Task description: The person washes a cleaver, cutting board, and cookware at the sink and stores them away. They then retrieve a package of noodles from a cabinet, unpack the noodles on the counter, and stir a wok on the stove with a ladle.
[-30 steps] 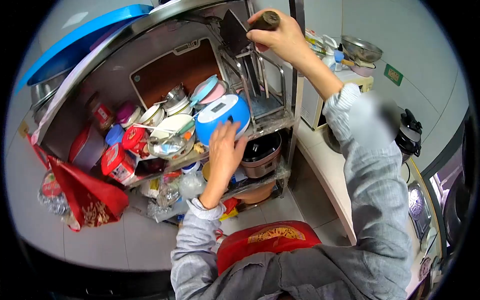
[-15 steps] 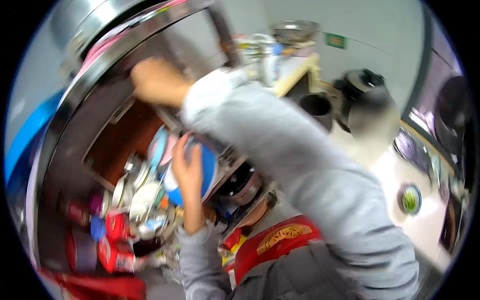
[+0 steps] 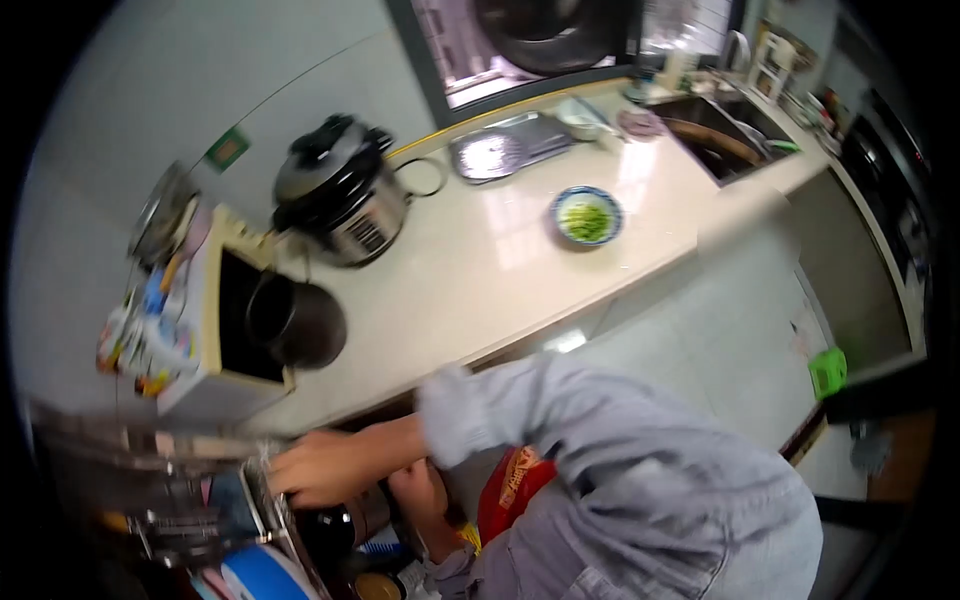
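My right hand (image 3: pixel 325 468) reaches to the metal rack (image 3: pixel 262 500) at the lower left, its fingertips at the rack's edge; whatever it may hold is hidden. Behind my right forearm, my left hand (image 3: pixel 418 490) is low beside the dark cooker pot (image 3: pixel 330 530), its fingers mostly out of sight. Part of the blue and white appliance (image 3: pixel 262 572) shows on the shelf at the bottom.
On the counter (image 3: pixel 470 300) stand a pressure cooker (image 3: pixel 345 195), a dark pot (image 3: pixel 296 322), a bowl of chopped greens (image 3: pixel 586 218) and a metal tray (image 3: pixel 540 140). A sink (image 3: pixel 720 140) lies at the upper right. Bottles (image 3: pixel 160 335) stand on the left.
The view has swung right, to the counter. My right hand no longer shows the dark-handled knife seen a second ago. My left hand has left the blue appliance.
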A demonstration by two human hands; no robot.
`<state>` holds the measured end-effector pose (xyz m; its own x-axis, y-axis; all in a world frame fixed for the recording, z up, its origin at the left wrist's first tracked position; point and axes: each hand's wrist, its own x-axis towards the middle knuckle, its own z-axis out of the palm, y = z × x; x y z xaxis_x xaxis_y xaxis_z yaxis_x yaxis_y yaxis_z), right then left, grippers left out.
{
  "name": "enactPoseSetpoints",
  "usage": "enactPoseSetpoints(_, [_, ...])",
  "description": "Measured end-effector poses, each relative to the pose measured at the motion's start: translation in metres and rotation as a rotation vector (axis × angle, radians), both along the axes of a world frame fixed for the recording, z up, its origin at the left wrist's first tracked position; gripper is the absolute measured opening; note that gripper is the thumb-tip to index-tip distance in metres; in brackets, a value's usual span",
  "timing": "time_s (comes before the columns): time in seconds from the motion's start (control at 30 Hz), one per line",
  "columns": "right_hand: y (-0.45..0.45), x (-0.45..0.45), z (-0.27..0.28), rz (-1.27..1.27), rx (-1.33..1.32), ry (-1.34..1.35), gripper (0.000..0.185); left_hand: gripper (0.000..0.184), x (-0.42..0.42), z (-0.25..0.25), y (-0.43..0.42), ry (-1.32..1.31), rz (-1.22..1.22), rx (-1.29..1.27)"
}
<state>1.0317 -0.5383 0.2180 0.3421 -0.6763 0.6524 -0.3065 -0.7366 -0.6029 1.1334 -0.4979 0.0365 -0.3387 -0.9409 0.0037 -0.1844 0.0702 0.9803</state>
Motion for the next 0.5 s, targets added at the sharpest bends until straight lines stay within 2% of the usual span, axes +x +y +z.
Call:
enactPoseSetpoints(0.07, [0.044, -0.096, -0.079, -0.259, 0.203, 0.180, 0.017, 0.026, -0.048, -0.001, 0.023, -0.119, -0.156, 0.097])
enactPoseSetpoints(0.1, [0.074, -0.144, -0.109, -0.379, 0.521, 0.375, 0.018, 0.027, -0.071, -0.004, 0.033, -0.177, -0.230, 0.141])
enactPoseSetpoints(0.13, [0.122, -0.188, -0.122, -0.566, 0.576, 0.317, 0.018, 0.028, -0.099, -0.011, 0.041, -0.180, -0.277, 0.167])
enactPoseSetpoints(0.2, [0.207, -0.267, -0.150, -0.779, 0.773, 0.273, 0.021, 0.029, -0.165, 0.006, 0.073, -0.150, -0.348, 0.123])
enactPoseSetpoints(0.27, [0.288, -0.325, -0.160, -0.948, 0.890, 0.114, 0.027, 0.031, -0.226, -0.003, 0.098, -0.156, -0.428, 0.060])
enactPoseSetpoints(0.3, [0.323, -0.348, -0.170, -1.073, 0.948, 0.123, 0.028, 0.031, -0.254, -0.014, 0.114, -0.161, -0.457, 0.037])
enactPoseSetpoints(0.37, [0.384, -0.387, -0.181, -1.177, 0.933, -0.041, 0.028, 0.033, -0.312, -0.030, 0.146, -0.085, -0.580, 0.019])
enactPoseSetpoints(0.43, [0.430, -0.411, -0.167, -1.260, 0.943, -0.096, 0.027, 0.034, -0.367, -0.021, 0.185, -0.184, -0.662, 0.081])
enactPoseSetpoints(0.5, [0.464, -0.438, -0.165, -1.328, 0.941, -0.158, 0.026, 0.042, -0.422, -0.005, 0.219, -0.313, -0.794, -0.019])
